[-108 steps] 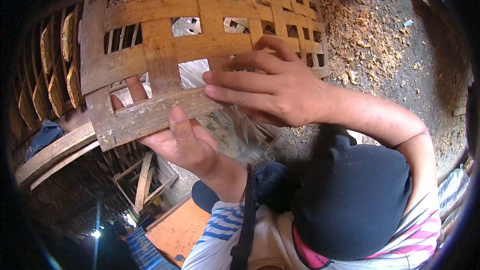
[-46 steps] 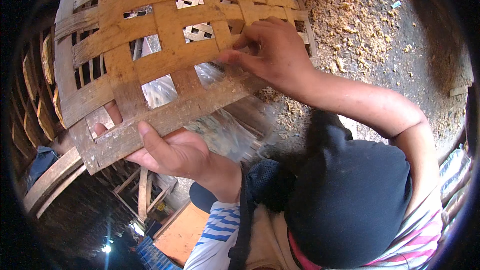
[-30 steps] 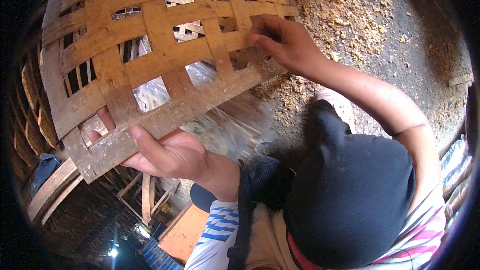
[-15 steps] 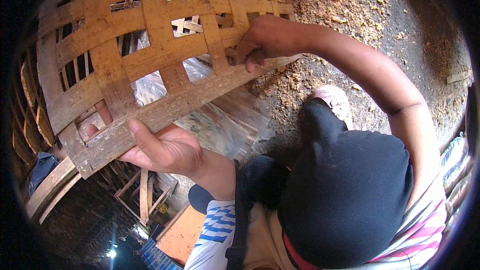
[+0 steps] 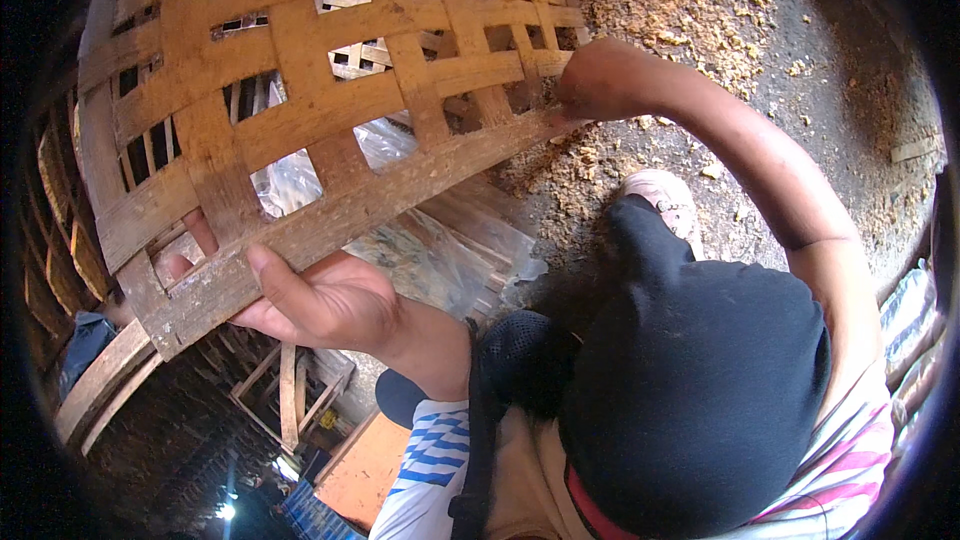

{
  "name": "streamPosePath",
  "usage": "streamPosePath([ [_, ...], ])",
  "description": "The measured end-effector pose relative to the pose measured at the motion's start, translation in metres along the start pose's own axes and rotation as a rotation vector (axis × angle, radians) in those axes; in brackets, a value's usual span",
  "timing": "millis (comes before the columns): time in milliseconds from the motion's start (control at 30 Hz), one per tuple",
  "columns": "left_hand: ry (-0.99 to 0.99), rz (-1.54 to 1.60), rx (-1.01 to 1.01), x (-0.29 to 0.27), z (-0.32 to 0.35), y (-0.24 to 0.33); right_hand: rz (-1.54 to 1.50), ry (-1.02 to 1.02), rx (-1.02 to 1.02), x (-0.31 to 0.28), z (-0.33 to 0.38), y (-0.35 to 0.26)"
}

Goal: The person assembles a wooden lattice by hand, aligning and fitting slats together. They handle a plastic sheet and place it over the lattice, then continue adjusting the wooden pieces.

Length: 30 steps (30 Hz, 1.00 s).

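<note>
A woven bamboo panel (image 5: pixel 325 112) of wide brown strips with square gaps fills the upper left, tilted, its flat wooden edge strip towards me. My left hand (image 5: pixel 325 300) grips the near left part of that edge, thumb on top. Two of its fingertips show through a gap near the corner. At the right end of the same edge, my right hand (image 5: pixel 612 80) is closed over the rim; its fingers are mostly hidden behind the back of the hand.
Pale crumbly scraps (image 5: pixel 640 15) lie over the dark floor at upper right. Below the panel are clear plastic sheets (image 5: pixel 440 240) and wooden slats. Black fabric (image 5: pixel 690 390) and a pale shoe (image 5: pixel 665 198) occupy the lower middle. An orange board (image 5: pixel 365 470) lies lower left.
My right hand has slid rightward along the edge to the panel's right end. The panel has shifted slightly, while my left hand keeps nearly the same hold.
</note>
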State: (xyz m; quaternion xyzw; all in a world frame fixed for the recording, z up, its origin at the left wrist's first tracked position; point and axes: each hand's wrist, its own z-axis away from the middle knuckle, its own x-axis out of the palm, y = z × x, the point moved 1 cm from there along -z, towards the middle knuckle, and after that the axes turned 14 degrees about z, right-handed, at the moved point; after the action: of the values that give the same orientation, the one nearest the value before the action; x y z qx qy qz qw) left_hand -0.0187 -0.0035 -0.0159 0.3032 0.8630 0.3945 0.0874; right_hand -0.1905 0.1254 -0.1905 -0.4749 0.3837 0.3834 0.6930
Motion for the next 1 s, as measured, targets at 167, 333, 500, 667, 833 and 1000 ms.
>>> streamPosePath([
  [167,0.01,0.034,-0.005,0.003,0.001,-0.003,-0.568,0.273,0.216,-0.015,-0.003,-0.029],
  [333,0.057,-0.001,-0.078,-0.01,0.0,-0.005,-0.88,0.135,0.164,0.016,-0.02,-0.041],
  [500,0.052,0.0,-0.079,-0.023,0.003,-0.01,-0.841,0.416,0.211,0.056,-0.017,-0.033],
  [667,0.039,-0.005,-0.072,-0.019,0.002,-0.009,-0.607,0.796,0.198,0.03,-0.005,-0.056],
  [833,0.077,0.008,-0.075,-0.022,0.003,-0.014,-0.806,0.61,0.348,0.034,-0.004,-0.066],
  [1000,0.105,0.002,-0.063,-0.014,0.004,-0.016,-0.841,0.265,0.441,0.016,-0.007,-0.055],
])
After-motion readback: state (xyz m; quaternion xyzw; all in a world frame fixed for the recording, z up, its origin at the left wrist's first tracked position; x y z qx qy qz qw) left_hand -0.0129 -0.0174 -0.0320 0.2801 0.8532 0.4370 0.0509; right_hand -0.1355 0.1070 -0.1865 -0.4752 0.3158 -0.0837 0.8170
